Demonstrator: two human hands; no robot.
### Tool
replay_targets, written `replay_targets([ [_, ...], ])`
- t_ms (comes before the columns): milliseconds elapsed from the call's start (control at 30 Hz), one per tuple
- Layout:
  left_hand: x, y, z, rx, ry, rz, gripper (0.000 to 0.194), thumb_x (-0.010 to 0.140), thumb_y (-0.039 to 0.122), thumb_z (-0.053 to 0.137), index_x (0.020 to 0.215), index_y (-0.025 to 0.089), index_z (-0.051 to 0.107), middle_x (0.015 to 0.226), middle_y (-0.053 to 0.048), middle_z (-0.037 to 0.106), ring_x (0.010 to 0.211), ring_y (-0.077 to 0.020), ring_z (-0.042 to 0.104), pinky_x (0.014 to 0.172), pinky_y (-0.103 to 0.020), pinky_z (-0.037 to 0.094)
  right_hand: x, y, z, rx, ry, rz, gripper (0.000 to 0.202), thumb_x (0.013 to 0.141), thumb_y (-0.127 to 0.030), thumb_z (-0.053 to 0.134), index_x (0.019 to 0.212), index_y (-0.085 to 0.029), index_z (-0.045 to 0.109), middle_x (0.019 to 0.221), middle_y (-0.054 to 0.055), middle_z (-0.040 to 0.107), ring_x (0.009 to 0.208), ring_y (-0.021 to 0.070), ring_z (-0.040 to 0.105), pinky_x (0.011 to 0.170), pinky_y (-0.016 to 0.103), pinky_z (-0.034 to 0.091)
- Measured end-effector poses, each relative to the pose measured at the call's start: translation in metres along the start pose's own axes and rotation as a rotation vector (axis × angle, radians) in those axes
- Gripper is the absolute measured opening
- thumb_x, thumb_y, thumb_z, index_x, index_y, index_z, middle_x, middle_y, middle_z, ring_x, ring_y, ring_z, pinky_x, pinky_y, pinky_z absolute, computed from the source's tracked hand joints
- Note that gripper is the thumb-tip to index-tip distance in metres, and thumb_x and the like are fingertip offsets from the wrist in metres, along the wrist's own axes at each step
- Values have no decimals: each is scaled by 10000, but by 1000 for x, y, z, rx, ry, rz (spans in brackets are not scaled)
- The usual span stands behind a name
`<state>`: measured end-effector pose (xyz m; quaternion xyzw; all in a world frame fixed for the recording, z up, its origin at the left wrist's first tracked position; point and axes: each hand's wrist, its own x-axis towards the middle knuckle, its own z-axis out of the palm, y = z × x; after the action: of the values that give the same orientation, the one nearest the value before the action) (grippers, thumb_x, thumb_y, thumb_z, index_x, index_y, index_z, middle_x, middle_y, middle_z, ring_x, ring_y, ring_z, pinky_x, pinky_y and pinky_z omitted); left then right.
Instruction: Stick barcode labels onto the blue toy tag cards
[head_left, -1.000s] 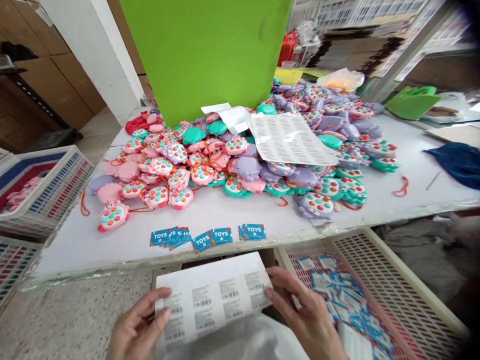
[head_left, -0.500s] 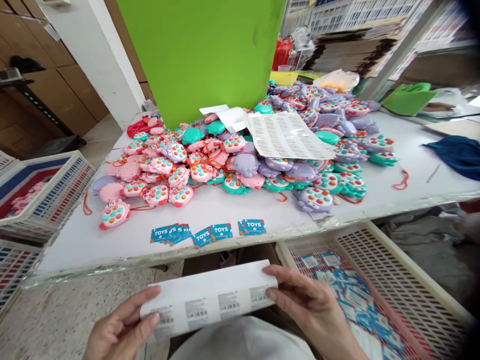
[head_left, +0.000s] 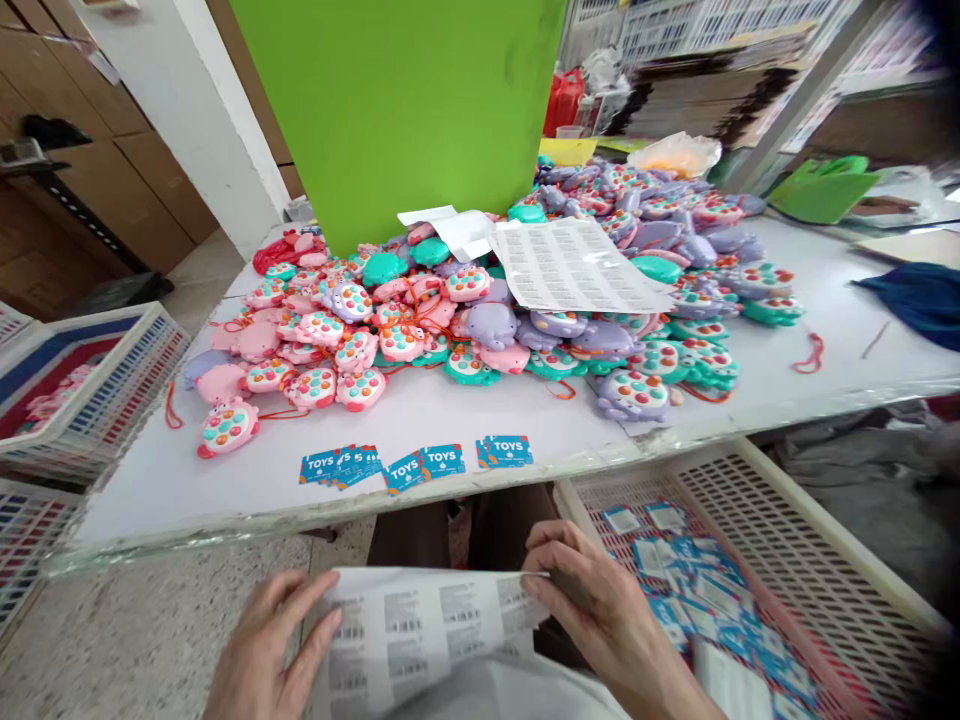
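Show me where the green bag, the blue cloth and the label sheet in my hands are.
Green bag [head_left: 823, 194]: head view, its front.
Blue cloth [head_left: 924, 305]: head view, middle.
Label sheet [head_left: 433, 628]: head view, printed face.

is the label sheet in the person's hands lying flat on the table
No, the left hand and right hand hold the label sheet off the table, in front of its near edge.

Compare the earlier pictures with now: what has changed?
The top edge of the label sheet has dropped on the right, and the blank band above its labels no longer shows. The left hand and right hand still hold it. The toys and blue cards on the table stayed put.
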<state>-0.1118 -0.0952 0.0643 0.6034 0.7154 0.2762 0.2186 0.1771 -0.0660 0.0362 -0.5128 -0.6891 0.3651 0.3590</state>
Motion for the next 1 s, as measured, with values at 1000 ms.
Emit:
replay_targets([
  [1000,68,56,25,77,-699,90,206,796,228,456,656,175,598,637,4,592,592,-144,527,563,-234,356,16,10,11,320,55,407,351,847,-497,489,699,-181,533,556,-53,391,513,101,354,460,218,253],
])
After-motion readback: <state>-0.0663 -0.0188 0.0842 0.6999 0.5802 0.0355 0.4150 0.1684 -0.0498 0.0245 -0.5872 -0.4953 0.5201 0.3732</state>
